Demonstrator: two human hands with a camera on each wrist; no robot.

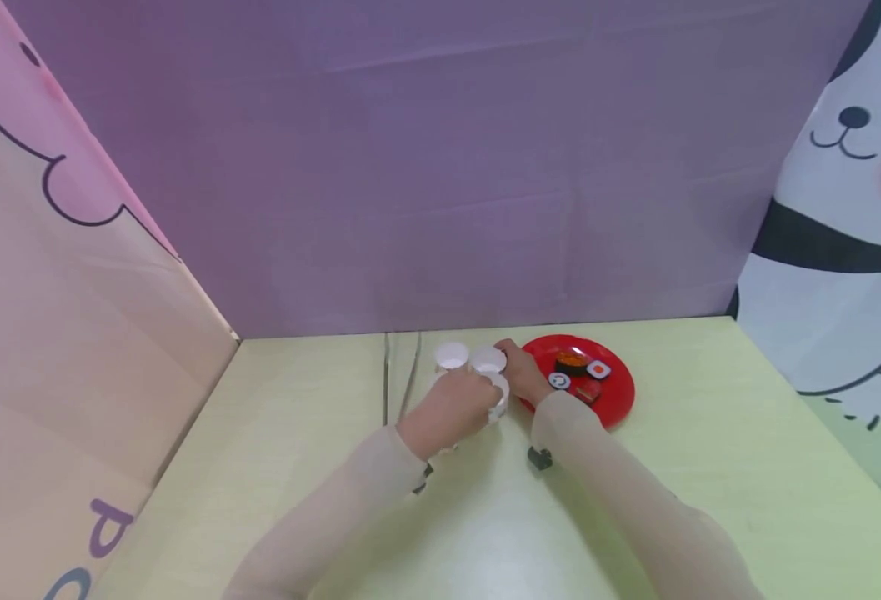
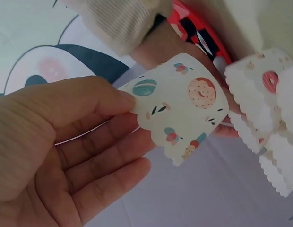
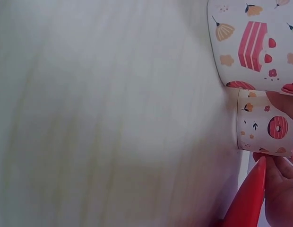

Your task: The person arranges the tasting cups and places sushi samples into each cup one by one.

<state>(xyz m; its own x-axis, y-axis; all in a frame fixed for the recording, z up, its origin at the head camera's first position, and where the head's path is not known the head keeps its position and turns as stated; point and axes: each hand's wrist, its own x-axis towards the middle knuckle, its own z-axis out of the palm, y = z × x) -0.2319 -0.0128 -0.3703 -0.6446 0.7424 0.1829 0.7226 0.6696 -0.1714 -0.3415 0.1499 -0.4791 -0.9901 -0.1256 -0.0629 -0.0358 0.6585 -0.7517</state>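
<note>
My left hand (image 1: 451, 408) pinches a white paper baking cup (image 2: 177, 106) between thumb and fingers, at its scalloped rim. The cup is printed with doughnuts and small sweets. Over at the plate's left edge, my right hand (image 1: 523, 371) grips a second paper baking cup (image 3: 264, 125) by its side, its fingers (image 3: 274, 165) along the wall. That cup shows a red doughnut print. One more baking cup (image 1: 451, 354) stands at the back left of the group. In the left wrist view, further scalloped cups (image 2: 260, 90) cluster at the right.
A red plate (image 1: 622, 408) beside my right hand bears several sushi-like pieces (image 1: 571, 363). Left of the cups lie two thin grey sticks (image 1: 386, 379), pointing toward the back. A purple wall hanging (image 1: 440, 208) closes off the back of the pale table (image 1: 297, 467).
</note>
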